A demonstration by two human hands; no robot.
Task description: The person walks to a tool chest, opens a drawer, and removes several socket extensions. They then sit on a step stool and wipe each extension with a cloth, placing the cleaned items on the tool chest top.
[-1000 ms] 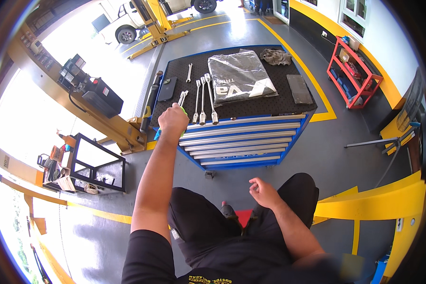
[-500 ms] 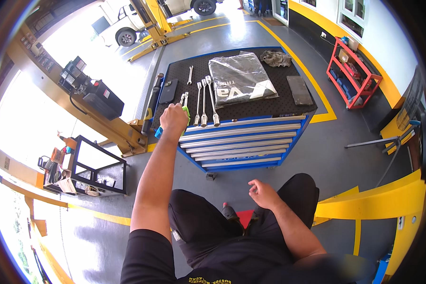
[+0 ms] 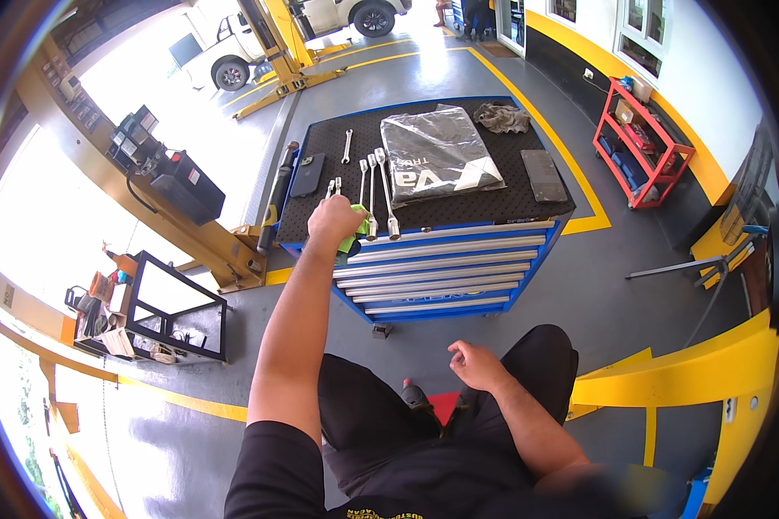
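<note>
My left hand (image 3: 336,221) is closed on a lime-green cloth (image 3: 361,227) at the near left edge of the tool cabinet's black mat (image 3: 316,130). Just beyond its knuckles, the ends of two socket wrenches (image 3: 334,185) show; the hand hides the rest of them. To its right lie three longer chrome socket wrenches (image 3: 386,197), side by side and pointing toward me. A small combination wrench (image 3: 347,147) rests farther back. Over my right thigh, my right hand (image 3: 479,367) hangs in the air with loosely bent fingers and nothing visible in it.
On the mat are a dark phone (image 3: 307,175), a plastic-wrapped black package (image 3: 441,156), a grey rag (image 3: 502,118) and a dark flat tablet-like thing (image 3: 543,176). The blue cabinet's drawers (image 3: 441,275) face me. A yellow lift arm (image 3: 675,376) reaches in from the right; a red cart (image 3: 640,147) stands behind.
My left hand has moved right and a little nearer along the mat's front edge, with the green cloth in it. My right hand has barely shifted. The view has tilted slightly.
</note>
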